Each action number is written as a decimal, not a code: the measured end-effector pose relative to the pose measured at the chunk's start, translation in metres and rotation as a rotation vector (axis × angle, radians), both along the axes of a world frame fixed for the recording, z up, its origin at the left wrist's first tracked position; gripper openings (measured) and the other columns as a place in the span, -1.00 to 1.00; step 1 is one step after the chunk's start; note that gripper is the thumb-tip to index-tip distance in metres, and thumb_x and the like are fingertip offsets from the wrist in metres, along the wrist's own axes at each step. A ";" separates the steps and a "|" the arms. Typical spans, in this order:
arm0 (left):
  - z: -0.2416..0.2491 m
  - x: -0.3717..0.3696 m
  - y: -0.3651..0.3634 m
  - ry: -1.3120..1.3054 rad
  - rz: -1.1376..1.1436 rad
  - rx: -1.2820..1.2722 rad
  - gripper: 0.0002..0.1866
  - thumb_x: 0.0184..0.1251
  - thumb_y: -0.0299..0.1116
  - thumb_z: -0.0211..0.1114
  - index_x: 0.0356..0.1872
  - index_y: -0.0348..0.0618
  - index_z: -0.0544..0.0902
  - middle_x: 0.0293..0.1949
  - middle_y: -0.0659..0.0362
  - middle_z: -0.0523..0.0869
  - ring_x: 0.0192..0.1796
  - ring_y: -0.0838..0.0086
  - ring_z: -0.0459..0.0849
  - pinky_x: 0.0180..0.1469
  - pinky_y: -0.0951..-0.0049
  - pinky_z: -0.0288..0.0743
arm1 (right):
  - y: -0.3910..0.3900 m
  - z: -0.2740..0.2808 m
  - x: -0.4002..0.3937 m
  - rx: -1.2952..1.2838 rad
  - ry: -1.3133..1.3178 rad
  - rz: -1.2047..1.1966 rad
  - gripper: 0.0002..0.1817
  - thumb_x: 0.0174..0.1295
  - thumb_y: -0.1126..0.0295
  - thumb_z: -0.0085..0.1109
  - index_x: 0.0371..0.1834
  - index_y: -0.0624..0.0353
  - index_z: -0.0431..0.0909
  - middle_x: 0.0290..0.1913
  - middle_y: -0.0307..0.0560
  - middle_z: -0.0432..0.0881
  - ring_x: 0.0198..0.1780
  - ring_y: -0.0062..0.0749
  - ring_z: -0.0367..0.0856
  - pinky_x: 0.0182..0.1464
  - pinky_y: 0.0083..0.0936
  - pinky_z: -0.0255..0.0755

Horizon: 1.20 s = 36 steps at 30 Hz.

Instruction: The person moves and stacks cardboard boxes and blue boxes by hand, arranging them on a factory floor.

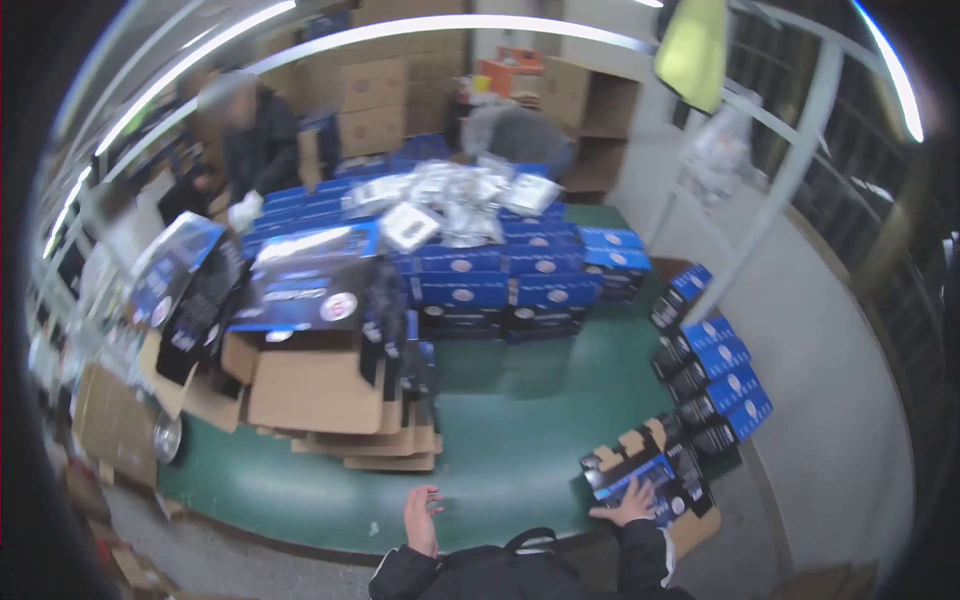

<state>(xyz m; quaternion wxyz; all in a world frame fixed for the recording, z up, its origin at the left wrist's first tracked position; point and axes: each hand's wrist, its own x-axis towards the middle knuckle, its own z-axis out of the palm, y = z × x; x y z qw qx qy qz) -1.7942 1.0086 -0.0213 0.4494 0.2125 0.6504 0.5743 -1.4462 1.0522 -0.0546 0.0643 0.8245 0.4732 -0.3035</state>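
My right hand (630, 503) lies with its fingers spread on a blue and black printed cardboard box (652, 472) at the table's near right edge. This box has brown flaps showing, and its inside cannot be made out. Over the near edge, left of the middle, my left hand (422, 518) is raised with its fingers slightly curled and apart, holding nothing. Bare green table (500, 430) lies closest to it.
Closed blue boxes (735, 385) line the right edge. Stacked blue boxes (465, 295) carry silvery packets (470, 200) farther back. Flattened or open cartons (315, 390) pile up at left. Another person (260, 140) stands at the back left.
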 end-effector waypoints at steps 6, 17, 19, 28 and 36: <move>0.012 0.045 0.024 -0.050 -0.636 -0.201 -0.73 0.33 -0.15 0.08 -0.19 -0.12 0.57 -0.16 0.19 0.63 -0.16 0.50 0.60 -0.14 0.55 0.44 | -0.065 -0.023 -0.033 0.358 -0.132 0.052 -0.14 -0.03 0.25 0.35 0.38 0.02 0.12 0.43 0.27 0.03 0.47 0.16 -0.07 0.42 0.02 -0.10; 0.052 0.051 0.041 0.195 -0.957 0.221 -0.44 0.33 -0.34 0.23 0.30 -0.24 0.27 0.30 0.06 0.28 0.36 0.36 0.18 0.41 0.27 0.03 | -0.024 0.111 -0.093 1.035 0.740 0.082 -0.03 0.17 0.12 0.24 0.46 0.28 -0.17 0.49 0.14 -0.12 0.51 -0.03 -0.17 0.49 -0.15 -0.17; 0.103 0.042 0.031 0.393 -1.067 0.344 -0.64 0.34 -0.47 0.18 0.16 -0.20 0.48 0.14 0.13 0.52 0.16 0.48 0.44 0.25 0.41 0.29 | -0.007 0.118 -0.072 1.066 0.738 -0.200 -0.12 0.21 0.41 0.14 0.48 0.18 -0.26 0.51 0.11 -0.19 0.52 -0.07 -0.23 0.49 -0.14 -0.26; 0.133 0.022 0.013 0.484 -0.941 0.520 -0.61 0.18 -0.68 0.20 0.05 -0.17 0.62 0.04 0.09 0.66 0.10 0.35 0.62 0.20 0.45 0.47 | 0.025 0.110 -0.082 1.239 1.015 -0.360 -0.31 0.16 -0.08 0.16 0.21 0.20 0.33 0.12 -0.07 0.47 0.21 -0.30 0.40 0.25 -0.37 0.24; 0.053 -0.012 0.009 0.222 -0.120 0.429 0.01 -0.34 0.08 0.56 0.22 -0.21 0.34 0.01 0.10 0.53 0.01 0.43 0.46 0.08 0.40 0.36 | 0.006 0.112 -0.105 1.049 1.276 0.082 -0.07 0.05 -0.33 -0.20 0.22 0.34 0.33 0.22 0.10 0.42 0.24 -0.18 0.39 0.11 -0.34 0.40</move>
